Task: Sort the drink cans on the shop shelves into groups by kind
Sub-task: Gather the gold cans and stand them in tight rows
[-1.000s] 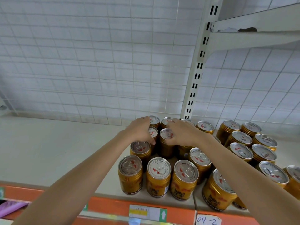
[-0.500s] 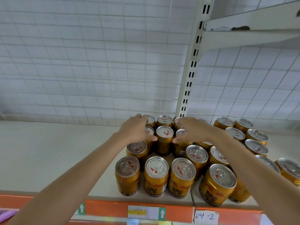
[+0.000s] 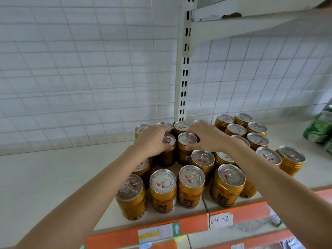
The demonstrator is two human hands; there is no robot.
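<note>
Several gold Red Bull cans (image 3: 191, 187) stand upright in a cluster on the white shelf (image 3: 53, 177). My left hand (image 3: 152, 141) grips one gold can (image 3: 168, 151) in the middle of the cluster, fingers curled over its top rim. Just to its right, my right hand (image 3: 208, 137) curls round the top of a neighbouring gold can (image 3: 186, 148). More gold cans (image 3: 256, 141) stand in rows further right. Green cans (image 3: 321, 130) lie blurred at the far right edge.
A slotted white upright (image 3: 184, 69) rises behind the cluster, with a bracket and an upper shelf (image 3: 251, 15) overhead on the right. A wire grid backs the shelf. The orange price rail (image 3: 197, 225) with a label reading 04-2 runs along the front edge.
The view has shifted right, bringing green cans into sight. My right hand has drawn left onto the can beside the one under my left hand; both hands stay in the cluster's middle.
</note>
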